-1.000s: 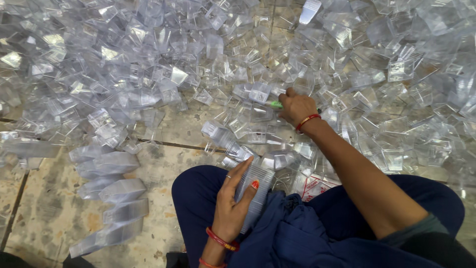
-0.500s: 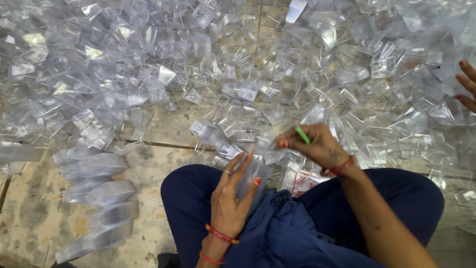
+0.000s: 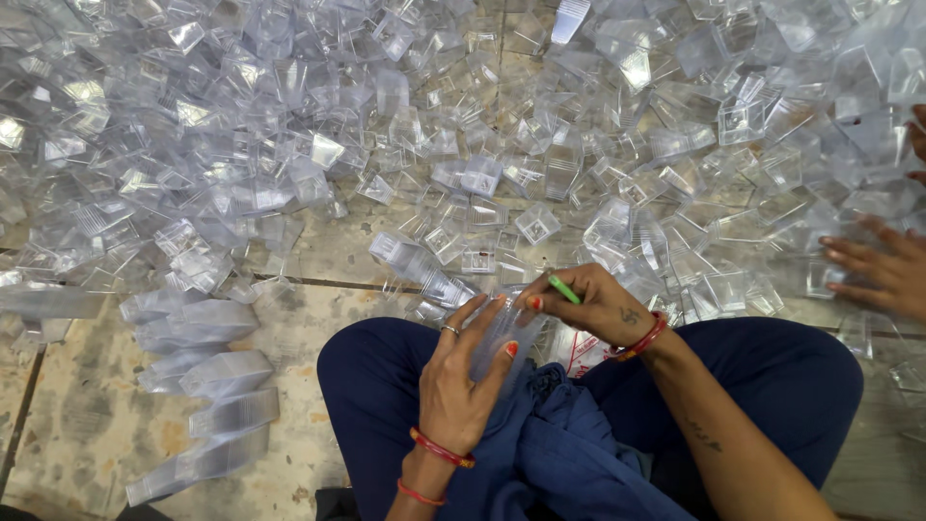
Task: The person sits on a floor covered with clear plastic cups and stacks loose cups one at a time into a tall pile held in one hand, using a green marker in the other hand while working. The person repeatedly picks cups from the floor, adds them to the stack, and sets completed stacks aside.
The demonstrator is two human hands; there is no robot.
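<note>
Stone floor tiles (image 3: 318, 251) lie under me, and nearly all of the floor is hidden by a big heap of clear plastic cups (image 3: 289, 125). They are loose and tipped every way, far too many to count. That heap is what is left, and it is much bigger than what is done.

Next in size are my legs in dark blue trousers (image 3: 376, 386), crossed on the floor, with blue cloth (image 3: 569, 453) bunched in my lap.

By my left knee lie the finished stacks (image 3: 207, 386). Each one is a long row of cups pushed inside each other. I count about six or seven of them, lying on their sides near one another. So some work is done, but only a little next to the heap.

My left hand (image 3: 463, 381) is curled around a new stack of cups (image 3: 502, 333). My fingers and thumb press on its sides and hold it up over my lap.

My right hand (image 3: 588, 304) is at the top end of that same stack, touching it. My fingers are pinched together there, and a small green stick (image 3: 563, 289) rests between them. I cannot tell if a loose cup is under my fingertips too.

Far to my right, another person's hand (image 3: 883, 270) lies spread on the cups.
</note>
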